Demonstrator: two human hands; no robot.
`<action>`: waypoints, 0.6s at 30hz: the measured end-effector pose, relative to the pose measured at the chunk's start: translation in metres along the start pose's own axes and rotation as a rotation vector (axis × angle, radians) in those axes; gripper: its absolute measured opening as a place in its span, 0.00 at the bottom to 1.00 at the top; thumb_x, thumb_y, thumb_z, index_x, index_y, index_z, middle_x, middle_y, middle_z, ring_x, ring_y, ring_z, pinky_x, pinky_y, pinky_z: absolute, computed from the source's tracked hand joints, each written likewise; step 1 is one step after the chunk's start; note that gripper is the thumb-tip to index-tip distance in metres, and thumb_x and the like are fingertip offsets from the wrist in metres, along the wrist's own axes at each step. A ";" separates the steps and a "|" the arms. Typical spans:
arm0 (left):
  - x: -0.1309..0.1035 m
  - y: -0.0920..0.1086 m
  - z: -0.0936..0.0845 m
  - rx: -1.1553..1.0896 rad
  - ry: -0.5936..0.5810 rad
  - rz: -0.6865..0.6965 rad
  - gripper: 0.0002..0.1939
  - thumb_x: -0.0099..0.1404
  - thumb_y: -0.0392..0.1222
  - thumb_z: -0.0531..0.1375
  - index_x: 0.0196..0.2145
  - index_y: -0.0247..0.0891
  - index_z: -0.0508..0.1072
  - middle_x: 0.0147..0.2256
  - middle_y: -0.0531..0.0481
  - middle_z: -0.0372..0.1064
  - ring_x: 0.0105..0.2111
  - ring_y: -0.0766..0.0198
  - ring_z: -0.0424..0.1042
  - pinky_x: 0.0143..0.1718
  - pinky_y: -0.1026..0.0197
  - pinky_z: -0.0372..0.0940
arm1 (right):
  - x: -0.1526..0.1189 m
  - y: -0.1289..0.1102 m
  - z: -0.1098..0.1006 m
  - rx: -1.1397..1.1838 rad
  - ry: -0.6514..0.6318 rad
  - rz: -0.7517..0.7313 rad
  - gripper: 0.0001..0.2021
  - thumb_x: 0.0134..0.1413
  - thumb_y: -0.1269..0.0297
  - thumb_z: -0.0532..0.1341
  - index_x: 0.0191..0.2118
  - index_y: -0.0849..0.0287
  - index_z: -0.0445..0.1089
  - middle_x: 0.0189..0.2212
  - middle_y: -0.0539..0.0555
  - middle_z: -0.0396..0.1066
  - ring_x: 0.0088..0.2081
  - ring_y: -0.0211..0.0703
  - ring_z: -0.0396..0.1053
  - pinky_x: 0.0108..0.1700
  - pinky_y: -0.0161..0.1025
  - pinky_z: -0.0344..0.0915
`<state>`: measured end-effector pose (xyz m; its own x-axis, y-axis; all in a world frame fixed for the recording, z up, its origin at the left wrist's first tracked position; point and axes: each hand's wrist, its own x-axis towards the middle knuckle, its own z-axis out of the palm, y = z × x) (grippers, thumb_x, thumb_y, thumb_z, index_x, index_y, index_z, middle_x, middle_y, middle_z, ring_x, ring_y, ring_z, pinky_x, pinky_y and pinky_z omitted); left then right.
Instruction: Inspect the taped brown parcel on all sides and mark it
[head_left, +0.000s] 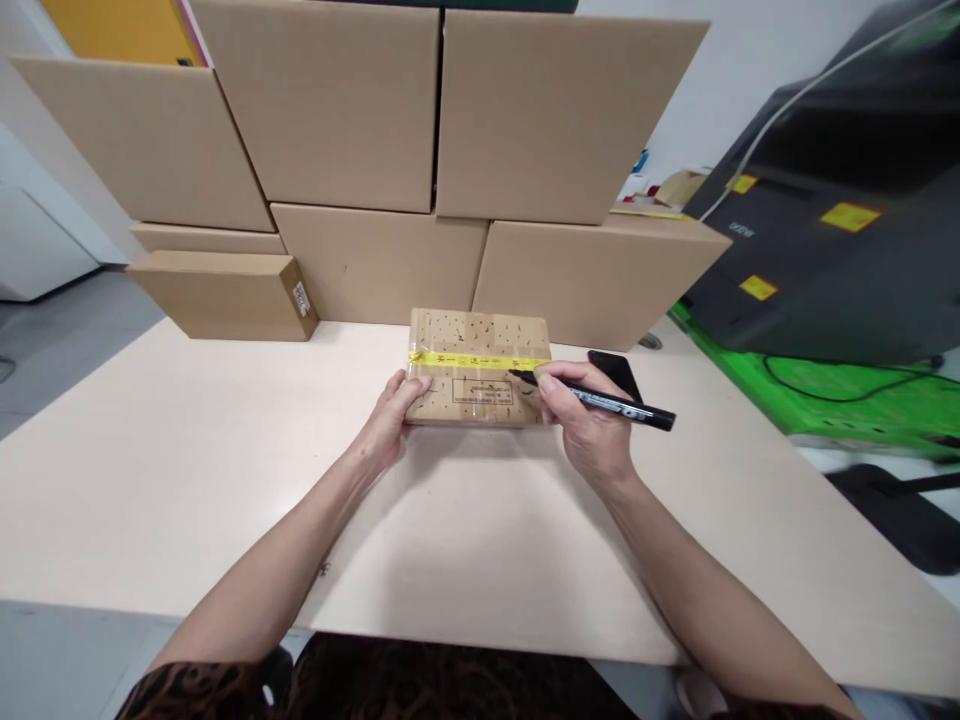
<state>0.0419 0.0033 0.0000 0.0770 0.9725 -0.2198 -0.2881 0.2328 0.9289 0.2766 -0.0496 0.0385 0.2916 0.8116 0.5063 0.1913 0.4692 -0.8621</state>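
A small cardboard box with a yellow tape band across it is tilted towards me above the table. Short black marks are scattered over its face, and a printed rectangle shows low on it. Its left edge is gripped by my left hand, the thumb on the front. My right hand is closed around a black marker. The marker's tip points left and is at the box face just under the tape; whether it touches, I cannot tell.
A phone lies behind my right hand on the pale table. Large cardboard boxes are stacked along the back, with a smaller carton at the left. Beyond the right edge are a dark machine and a green surface.
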 end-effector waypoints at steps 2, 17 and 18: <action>0.000 0.000 0.000 -0.002 -0.003 0.000 0.37 0.49 0.60 0.76 0.51 0.39 0.74 0.43 0.44 0.79 0.41 0.52 0.78 0.36 0.58 0.66 | 0.004 -0.002 0.001 -0.066 0.004 -0.017 0.08 0.55 0.55 0.73 0.37 0.53 0.81 0.28 0.48 0.77 0.25 0.37 0.68 0.28 0.37 0.65; -0.003 0.004 0.001 0.030 -0.011 -0.012 0.34 0.49 0.58 0.76 0.50 0.42 0.74 0.40 0.48 0.80 0.39 0.54 0.78 0.33 0.60 0.62 | 0.024 -0.003 0.017 -0.170 -0.129 -0.103 0.13 0.61 0.56 0.66 0.26 0.52 0.71 0.21 0.45 0.68 0.24 0.37 0.63 0.27 0.37 0.61; -0.003 0.004 0.001 0.026 -0.007 -0.009 0.34 0.50 0.58 0.76 0.50 0.42 0.74 0.40 0.48 0.80 0.39 0.54 0.78 0.33 0.60 0.62 | 0.026 -0.004 0.012 -0.171 -0.098 -0.118 0.12 0.61 0.56 0.66 0.27 0.52 0.72 0.22 0.45 0.69 0.24 0.37 0.63 0.28 0.37 0.62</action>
<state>0.0413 0.0015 0.0046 0.0866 0.9702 -0.2265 -0.2623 0.2415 0.9343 0.2717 -0.0262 0.0546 0.1664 0.7885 0.5921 0.3768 0.5041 -0.7771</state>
